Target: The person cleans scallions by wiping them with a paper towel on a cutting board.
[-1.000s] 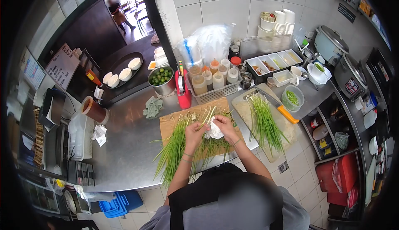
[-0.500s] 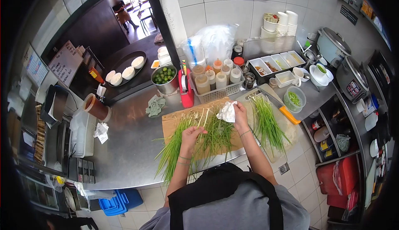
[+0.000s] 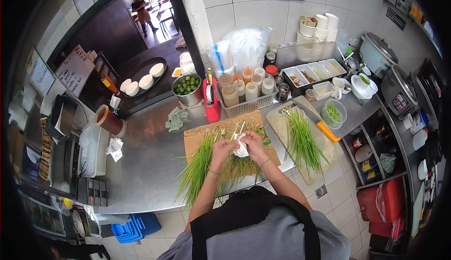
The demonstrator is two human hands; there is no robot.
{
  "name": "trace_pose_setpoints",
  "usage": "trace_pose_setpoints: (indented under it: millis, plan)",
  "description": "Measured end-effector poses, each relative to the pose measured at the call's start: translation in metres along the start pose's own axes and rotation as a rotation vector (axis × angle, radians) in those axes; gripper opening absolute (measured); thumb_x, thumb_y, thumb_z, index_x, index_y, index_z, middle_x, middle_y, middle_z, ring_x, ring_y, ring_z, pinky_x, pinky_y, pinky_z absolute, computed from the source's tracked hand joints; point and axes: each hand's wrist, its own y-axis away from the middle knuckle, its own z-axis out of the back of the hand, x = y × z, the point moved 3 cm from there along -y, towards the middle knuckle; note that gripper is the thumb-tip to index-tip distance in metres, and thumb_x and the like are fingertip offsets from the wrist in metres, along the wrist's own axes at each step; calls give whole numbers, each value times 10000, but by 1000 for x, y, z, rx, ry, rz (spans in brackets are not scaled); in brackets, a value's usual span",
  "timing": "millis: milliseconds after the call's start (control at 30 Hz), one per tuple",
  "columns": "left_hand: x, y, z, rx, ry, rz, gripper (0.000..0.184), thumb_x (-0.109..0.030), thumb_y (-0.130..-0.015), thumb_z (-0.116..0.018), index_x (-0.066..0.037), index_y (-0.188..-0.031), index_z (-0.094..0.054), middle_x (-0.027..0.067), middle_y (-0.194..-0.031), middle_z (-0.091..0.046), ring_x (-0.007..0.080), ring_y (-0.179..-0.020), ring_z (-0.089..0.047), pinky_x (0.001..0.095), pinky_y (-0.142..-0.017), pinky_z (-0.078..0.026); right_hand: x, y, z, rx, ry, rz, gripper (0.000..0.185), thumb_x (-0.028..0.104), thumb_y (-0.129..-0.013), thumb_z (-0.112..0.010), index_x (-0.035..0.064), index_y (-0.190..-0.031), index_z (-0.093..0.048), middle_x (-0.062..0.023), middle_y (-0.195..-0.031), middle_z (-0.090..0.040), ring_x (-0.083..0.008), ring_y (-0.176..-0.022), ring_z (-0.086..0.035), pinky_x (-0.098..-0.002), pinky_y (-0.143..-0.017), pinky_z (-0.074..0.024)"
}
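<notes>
My left hand (image 3: 222,152) and my right hand (image 3: 256,148) meet over the front of the counter, fingers closed around a crumpled white paper towel (image 3: 241,148). My left fingers pinch thin spring onions whose pale root ends poke up above the towel, wrapped in it between both hands. A heap of long spring onions (image 3: 199,160) lies on a brown paper sheet (image 3: 191,134), left of and beneath my hands. Another bunch of spring onions (image 3: 300,135) rests on a white cutting board (image 3: 324,154) to the right, beside an orange-handled knife (image 3: 327,131).
Behind the paper stand a basket of squeeze bottles (image 3: 249,106), a red tape dispenser (image 3: 212,102) and a pot of green citrus (image 3: 188,93). A tub of chopped greens (image 3: 334,114) sits right of the board. A green cloth (image 3: 176,120) lies left. Another person (image 3: 141,11) stands beyond the opening.
My right hand has moved left and down with the paper towel to meet my left hand. The towel now wraps the spring onions. My left hand has shifted slightly right.
</notes>
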Motion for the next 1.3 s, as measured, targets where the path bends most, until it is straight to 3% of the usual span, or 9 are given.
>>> trace_pose_setpoints:
  millis: [33, 233, 433, 533, 667, 767, 1100, 1300]
  plan:
    - [4, 0, 2, 11, -10, 2, 122, -75, -790, -604, 15, -709, -612, 85, -718, -646, 81, -620, -563, 198, -601, -425, 1, -2, 3, -33, 6, 18, 146, -31, -743, -588, -1, -878, -541, -100, -796, -625, -152, -676, -606, -254, -609, -490]
    - [5, 10, 3, 49, -48, -6, 128, -74, -794, -596, -3, -689, -611, 81, -702, -646, 78, -610, -558, 193, -605, -414, 16, -15, 16, -94, -66, 53, 137, -44, -728, -594, -1, -847, -541, -113, -805, -628, -167, -687, -612, -270, -626, -499]
    - [5, 21, 12, 72, 8, 130, 98, -108, -788, -617, -42, -716, -617, 35, -668, -628, 23, -508, -450, 169, -476, -325, 44, -27, 28, -116, -39, 172, 131, -45, -731, -586, -3, -847, -541, -118, -821, -629, -157, -713, -609, -264, -664, -496]
    - [10, 17, 15, 36, 114, 124, 129, -144, -787, -617, -70, -681, -622, -3, -655, -626, 3, -440, -275, 180, -426, -214, 48, -28, 31, -89, 5, 180, 135, -45, -734, -574, 3, -857, -546, -101, -826, -630, -138, -691, -600, -253, -654, -484]
    - [5, 8, 13, 15, 141, 142, 134, -141, -788, -621, -48, -691, -618, 12, -659, -625, 14, -473, -369, 172, -445, -267, 25, -13, 18, 84, 99, -40, 164, -35, -736, -575, 32, -885, -560, -68, -813, -627, -123, -698, -590, -223, -633, -458]
    - [6, 3, 7, 27, 191, 108, 135, -132, -787, -625, -28, -702, -615, 32, -669, -628, 37, -518, -452, 168, -478, -325, 16, 0, 0, 145, 69, -75, 154, -40, -734, -574, 26, -872, -556, -67, -816, -625, -121, -710, -589, -227, -647, -460]
    - [-2, 6, 2, -45, -42, -109, 120, -83, -796, -601, 18, -731, -612, 76, -701, -639, 65, -633, -561, 175, -601, -417, 17, -3, 9, 61, 304, 55, 143, -54, -708, -591, 12, -831, -558, -55, -735, -609, -124, -622, -584, -227, -576, -470]
    - [0, 5, 9, -6, 95, -29, 109, -89, -790, -604, 7, -741, -619, 67, -697, -639, 70, -591, -541, 187, -594, -412, 28, -2, 6, 3, -52, -96, 90, 7, -755, -592, 20, -842, -575, -58, -798, -613, -145, -722, -601, -266, -669, -495]
